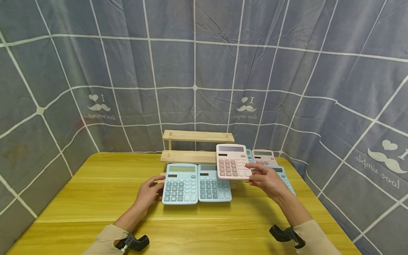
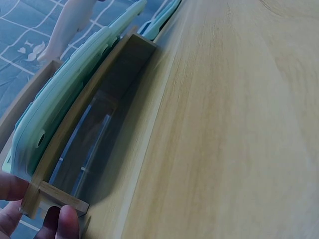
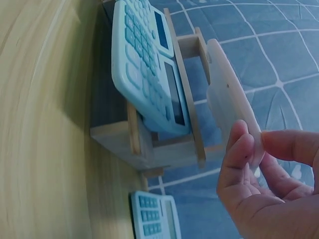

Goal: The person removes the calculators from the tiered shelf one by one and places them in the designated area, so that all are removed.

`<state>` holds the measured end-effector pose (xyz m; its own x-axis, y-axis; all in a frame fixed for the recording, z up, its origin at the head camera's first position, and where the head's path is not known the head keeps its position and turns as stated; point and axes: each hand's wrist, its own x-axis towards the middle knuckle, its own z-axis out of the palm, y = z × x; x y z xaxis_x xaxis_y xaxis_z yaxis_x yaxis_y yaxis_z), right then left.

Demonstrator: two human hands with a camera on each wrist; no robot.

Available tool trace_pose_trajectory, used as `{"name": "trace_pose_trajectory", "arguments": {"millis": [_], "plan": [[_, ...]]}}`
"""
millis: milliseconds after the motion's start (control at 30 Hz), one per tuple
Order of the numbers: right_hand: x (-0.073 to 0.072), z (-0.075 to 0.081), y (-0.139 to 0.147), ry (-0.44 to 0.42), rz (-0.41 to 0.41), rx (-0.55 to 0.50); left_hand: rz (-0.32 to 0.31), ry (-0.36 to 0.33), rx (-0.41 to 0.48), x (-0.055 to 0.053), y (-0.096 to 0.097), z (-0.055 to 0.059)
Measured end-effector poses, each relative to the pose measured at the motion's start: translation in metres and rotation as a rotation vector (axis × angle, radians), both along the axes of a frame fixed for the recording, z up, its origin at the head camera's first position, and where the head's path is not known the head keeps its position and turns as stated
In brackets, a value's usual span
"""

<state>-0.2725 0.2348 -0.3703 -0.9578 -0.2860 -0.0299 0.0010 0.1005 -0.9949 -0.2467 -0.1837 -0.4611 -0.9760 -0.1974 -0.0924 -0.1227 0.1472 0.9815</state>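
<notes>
A pink calculator (image 1: 232, 160) is held up in my right hand (image 1: 266, 179), pinched at its lower right edge between thumb and fingers. The right wrist view shows it edge-on, held apart from the wooden stand (image 3: 112, 134). Two light-blue calculators lean side by side on the stand's lowest tier: a left one (image 1: 180, 184) and a right one (image 1: 214, 187), whose top right corner is hidden behind the pink calculator. My left hand (image 1: 149, 194) is at the stand's left end. In the left wrist view its fingertips (image 2: 68, 221) grip the wood at the corner, just below the calculator.
The stand's upper wooden bars (image 1: 197, 136) rise behind the blue calculators. To the right, another pink calculator (image 1: 263, 153) and a blue calculator (image 1: 285, 179) lie on the yellow wood-grain table (image 1: 204, 230), with part of one more blue one between. Grey checked curtains (image 1: 175, 63) surround the table.
</notes>
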Motion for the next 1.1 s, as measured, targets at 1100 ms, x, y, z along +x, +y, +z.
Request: {"name": "trace_pose_trajectory", "arguments": {"millis": [1100], "plan": [[0.016,-0.012,0.063,-0.039,-0.047,-0.027,-0.006,0.007,0.002,0.001,0.001,0.001]]}}
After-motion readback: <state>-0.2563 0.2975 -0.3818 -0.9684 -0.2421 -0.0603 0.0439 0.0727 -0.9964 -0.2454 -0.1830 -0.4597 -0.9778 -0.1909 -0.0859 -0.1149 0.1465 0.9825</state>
